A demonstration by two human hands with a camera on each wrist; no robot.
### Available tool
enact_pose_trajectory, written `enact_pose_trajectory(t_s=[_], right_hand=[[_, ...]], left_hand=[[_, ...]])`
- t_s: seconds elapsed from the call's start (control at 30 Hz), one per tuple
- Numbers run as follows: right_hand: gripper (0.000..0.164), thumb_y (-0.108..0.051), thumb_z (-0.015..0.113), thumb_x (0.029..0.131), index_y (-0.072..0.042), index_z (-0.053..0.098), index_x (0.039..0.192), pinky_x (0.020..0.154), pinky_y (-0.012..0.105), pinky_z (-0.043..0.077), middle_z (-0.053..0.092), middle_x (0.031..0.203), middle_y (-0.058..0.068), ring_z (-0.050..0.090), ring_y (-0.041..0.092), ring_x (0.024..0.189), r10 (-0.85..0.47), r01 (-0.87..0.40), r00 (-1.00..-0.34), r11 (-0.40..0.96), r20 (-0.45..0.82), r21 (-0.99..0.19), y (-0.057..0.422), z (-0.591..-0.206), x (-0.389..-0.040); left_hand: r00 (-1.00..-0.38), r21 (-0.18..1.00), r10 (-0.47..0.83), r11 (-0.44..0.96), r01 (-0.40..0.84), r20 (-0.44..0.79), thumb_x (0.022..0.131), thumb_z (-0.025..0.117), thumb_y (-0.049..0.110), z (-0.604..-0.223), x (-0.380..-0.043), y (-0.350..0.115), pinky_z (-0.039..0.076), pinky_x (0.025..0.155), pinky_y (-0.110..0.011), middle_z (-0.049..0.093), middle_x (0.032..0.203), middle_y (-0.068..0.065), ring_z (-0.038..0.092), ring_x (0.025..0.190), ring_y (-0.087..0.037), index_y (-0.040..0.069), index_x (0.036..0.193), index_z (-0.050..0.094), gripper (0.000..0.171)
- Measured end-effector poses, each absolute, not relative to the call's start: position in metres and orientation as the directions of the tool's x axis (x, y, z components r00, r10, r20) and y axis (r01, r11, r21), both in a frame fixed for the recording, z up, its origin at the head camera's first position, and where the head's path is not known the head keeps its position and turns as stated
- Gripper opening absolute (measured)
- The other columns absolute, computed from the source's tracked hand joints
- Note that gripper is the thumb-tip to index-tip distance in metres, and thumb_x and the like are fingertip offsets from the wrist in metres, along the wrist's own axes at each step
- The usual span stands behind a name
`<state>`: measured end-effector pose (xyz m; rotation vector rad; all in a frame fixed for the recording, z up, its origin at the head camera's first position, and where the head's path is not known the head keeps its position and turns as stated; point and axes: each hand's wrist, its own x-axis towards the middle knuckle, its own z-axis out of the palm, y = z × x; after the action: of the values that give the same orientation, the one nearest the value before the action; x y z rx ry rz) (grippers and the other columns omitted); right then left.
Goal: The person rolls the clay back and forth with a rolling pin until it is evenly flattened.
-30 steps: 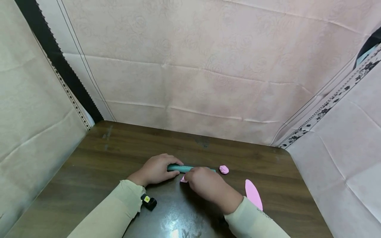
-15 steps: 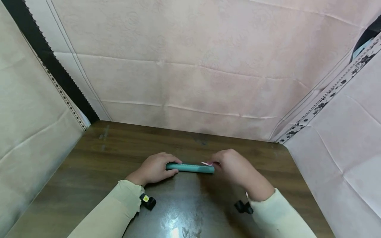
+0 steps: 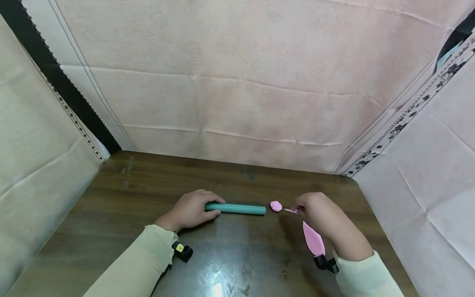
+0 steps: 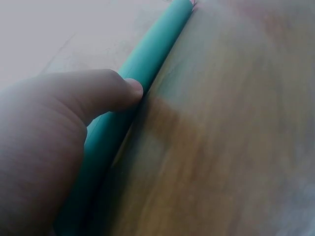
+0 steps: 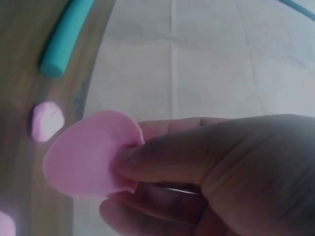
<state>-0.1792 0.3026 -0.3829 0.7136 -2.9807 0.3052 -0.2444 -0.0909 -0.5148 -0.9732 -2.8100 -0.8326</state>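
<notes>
A smooth teal rod (image 3: 243,209) lies crosswise on the table. My left hand (image 3: 190,209) grips its left end, the thumb (image 4: 110,91) along the near side and the fingers over the far side. To the right of the rod, my right hand (image 3: 320,213) pinches a thin, flat pink oval piece (image 5: 88,155) between thumb and fingers. A crumpled pink lump (image 3: 276,206), perhaps modelling clay, sits between the rod's right end and that hand. In the right wrist view the pink oval hides none of the lump (image 5: 47,121).
A larger flat pink pointed piece (image 3: 313,239) lies nearer to me, below the right hand and beside its wrist camera (image 3: 326,264). Pale cloth (image 3: 237,82) hangs behind the brown wooden table (image 3: 156,181) and on both sides of it.
My right hand has carried the pink oval rightward from beside the rod, past its right end and the pink lump. The left hand keeps its grip on the rod, which has stayed in place.
</notes>
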Motion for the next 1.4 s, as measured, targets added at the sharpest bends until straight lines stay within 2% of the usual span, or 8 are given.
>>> enact_pose_trajectory(t_s=[0.27,0.43,0.6,0.73,0.9,1.0,1.17,1.4], right_hand=[[0.024,0.008,0.081,0.093,-0.015,0.087,0.094,0.076,0.036,0.064,0.082,0.092,-0.005,0.073,0.011,0.085,-0.38,-0.376,-0.925,0.908,0.019,-0.186,0.305,-0.404,-0.181],[0.026,0.009,0.079,0.093,-0.015,0.086,0.095,0.078,0.038,0.066,0.08,0.093,-0.005,0.075,0.014,0.086,-0.421,-0.423,-0.906,0.895,0.044,-0.145,0.306,-0.42,-0.176],[0.028,0.009,0.078,0.092,-0.017,0.086,0.095,0.076,0.033,0.064,0.078,0.091,-0.008,0.074,0.014,0.085,-0.468,-0.473,-0.881,0.873,0.066,-0.119,0.308,-0.433,-0.167],[0.026,0.007,0.082,0.09,-0.019,0.085,0.093,0.074,0.03,0.062,0.075,0.091,-0.01,0.072,0.011,0.084,-0.533,-0.542,-0.839,0.836,0.112,-0.084,0.311,-0.447,-0.162],[0.026,0.005,0.089,0.083,-0.02,0.083,0.089,0.077,0.033,0.063,0.073,0.093,-0.007,0.07,0.014,0.083,-0.641,-0.661,-0.726,0.75,0.249,0.002,0.318,-0.468,-0.159],[0.025,0.003,0.091,0.081,-0.019,0.084,0.09,0.076,0.033,0.063,0.071,0.09,-0.005,0.068,0.014,0.082,-0.653,-0.669,-0.704,0.742,0.28,0.048,0.32,-0.475,-0.154],[0.02,-0.006,0.091,0.086,-0.015,0.085,0.103,0.079,0.035,0.065,0.077,0.094,-0.003,0.074,0.015,0.087,-0.586,-0.576,-0.789,0.81,0.183,0.108,0.312,-0.473,-0.133],[0.03,-0.023,0.091,0.093,-0.011,0.082,0.119,0.089,0.043,0.068,0.083,0.126,0.006,0.084,0.025,0.105,-0.397,-0.395,-0.918,0.916,0.018,0.075,0.292,-0.464,-0.103]], left_hand=[[-0.802,0.48,0.556,0.655,0.584,0.218,0.105,0.082,0.041,-0.514,-0.244,-0.092,0.062,0.098,-0.042,0.079,0.13,0.018,0.072,0.115,-0.008,0.04,0.136,0.078,0.031],[-0.797,0.473,0.56,0.652,0.592,0.226,0.106,0.082,0.042,-0.516,-0.246,-0.092,0.062,0.097,-0.042,0.078,0.13,0.018,0.072,0.115,-0.008,0.04,0.137,0.078,0.031],[-0.798,0.468,0.563,0.658,0.591,0.216,0.106,0.081,0.044,-0.518,-0.248,-0.091,0.061,0.097,-0.04,0.078,0.131,0.019,0.071,0.115,-0.007,0.04,0.137,0.078,0.032],[-0.796,0.467,0.563,0.655,0.594,0.223,0.106,0.081,0.043,-0.517,-0.249,-0.091,0.061,0.096,-0.041,0.078,0.13,0.018,0.071,0.114,-0.007,0.039,0.137,0.078,0.031],[-0.794,0.467,0.564,0.653,0.596,0.226,0.106,0.081,0.042,-0.518,-0.248,-0.093,0.062,0.097,-0.041,0.078,0.13,0.018,0.072,0.115,-0.008,0.04,0.137,0.078,0.031],[-0.794,0.469,0.564,0.651,0.597,0.227,0.105,0.082,0.042,-0.518,-0.248,-0.093,0.062,0.097,-0.042,0.078,0.13,0.018,0.072,0.115,-0.008,0.04,0.137,0.078,0.032],[-0.8,0.468,0.562,0.66,0.587,0.211,0.106,0.081,0.044,-0.519,-0.248,-0.093,0.061,0.098,-0.04,0.078,0.131,0.019,0.071,0.116,-0.007,0.04,0.137,0.078,0.031],[-0.804,0.475,0.562,0.663,0.579,0.196,0.106,0.08,0.045,-0.52,-0.247,-0.093,0.061,0.101,-0.04,0.078,0.131,0.019,0.071,0.118,-0.007,0.04,0.137,0.078,0.031]])
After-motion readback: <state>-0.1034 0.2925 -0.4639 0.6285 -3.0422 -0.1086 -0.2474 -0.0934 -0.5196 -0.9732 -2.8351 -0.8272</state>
